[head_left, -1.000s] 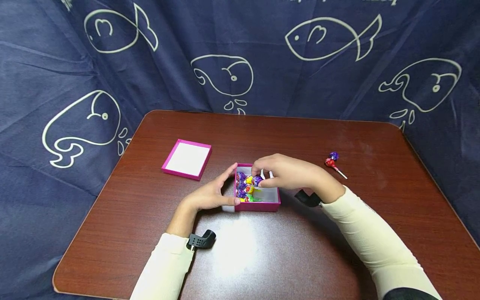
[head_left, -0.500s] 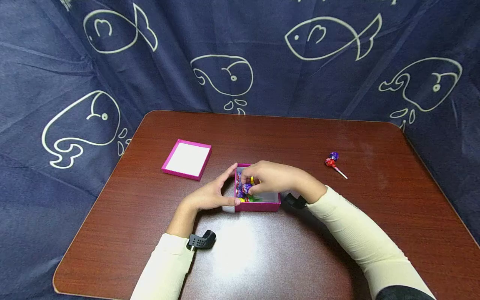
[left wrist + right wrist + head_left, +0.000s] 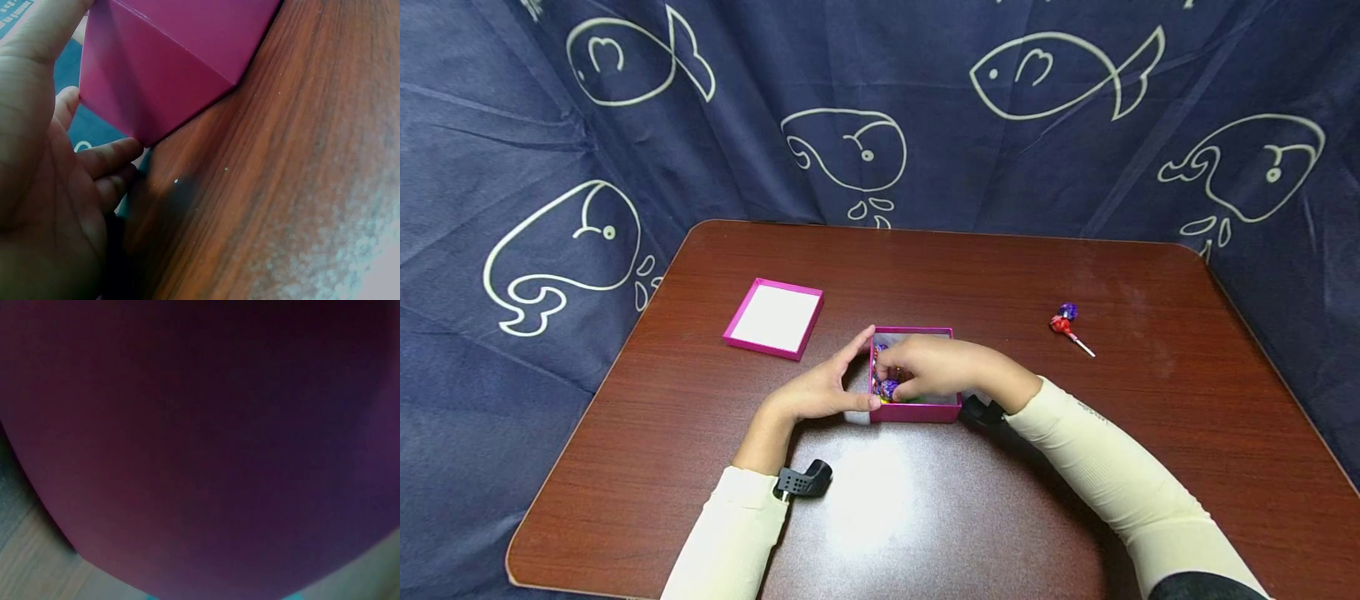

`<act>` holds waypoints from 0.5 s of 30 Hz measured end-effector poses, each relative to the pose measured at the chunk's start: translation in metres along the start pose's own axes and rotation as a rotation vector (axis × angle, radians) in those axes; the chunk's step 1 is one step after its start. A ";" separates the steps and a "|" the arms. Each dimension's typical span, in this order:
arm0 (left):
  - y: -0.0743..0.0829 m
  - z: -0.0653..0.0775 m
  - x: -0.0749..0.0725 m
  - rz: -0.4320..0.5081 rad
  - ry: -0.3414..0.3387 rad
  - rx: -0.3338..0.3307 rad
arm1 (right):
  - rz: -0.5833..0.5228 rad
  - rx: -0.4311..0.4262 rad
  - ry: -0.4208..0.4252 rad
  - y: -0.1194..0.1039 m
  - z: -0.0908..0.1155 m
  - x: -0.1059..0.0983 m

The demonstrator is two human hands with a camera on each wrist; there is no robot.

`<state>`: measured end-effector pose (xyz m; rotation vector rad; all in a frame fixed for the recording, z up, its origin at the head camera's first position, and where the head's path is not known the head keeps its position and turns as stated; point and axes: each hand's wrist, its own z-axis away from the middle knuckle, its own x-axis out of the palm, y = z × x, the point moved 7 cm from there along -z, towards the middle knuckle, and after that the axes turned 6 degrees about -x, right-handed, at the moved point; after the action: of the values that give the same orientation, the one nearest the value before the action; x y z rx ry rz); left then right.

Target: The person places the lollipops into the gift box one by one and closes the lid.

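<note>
A magenta box (image 3: 917,413) with a pale inside sits near the table's middle, with wrapped lollipops along its left side. My left hand (image 3: 816,392) spans the box's left side, the straight thumb at the near corner and the index finger at the far one. In the left wrist view, fingertips touch the magenta wall (image 3: 156,81). Reaching inside the box, my right hand (image 3: 936,367) pinches a purple-wrapped lollipop (image 3: 889,389) low among the others. Its fingers cover much of the candy. Only a dark, blurred box wall (image 3: 200,444) fills most of the right wrist view.
The box's lid (image 3: 775,318), pink-rimmed and white inside, lies to the back left on the brown table (image 3: 1000,275). Two more lollipops, one red (image 3: 1060,325) and one purple (image 3: 1068,311), lie to the right. A dark blue cloth (image 3: 925,183) hangs behind the table.
My right hand has moved left and nearer with the purple lollipop, down into the box's near left part. The left hand, box, lid and two loose lollipops stay where they were.
</note>
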<state>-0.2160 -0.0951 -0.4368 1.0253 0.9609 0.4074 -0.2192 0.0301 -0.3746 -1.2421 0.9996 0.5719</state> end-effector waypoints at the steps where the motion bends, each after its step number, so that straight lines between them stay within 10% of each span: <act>1: 0.000 0.000 0.000 0.000 -0.001 -0.004 | -0.002 0.000 0.001 0.000 0.000 0.000; 15: 0.003 0.001 0.000 0.015 -0.006 0.026 | 0.008 0.000 -0.002 0.000 0.003 0.001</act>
<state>-0.2148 -0.0936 -0.4341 1.0569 0.9560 0.4047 -0.2182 0.0325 -0.3752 -1.2378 1.0027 0.5791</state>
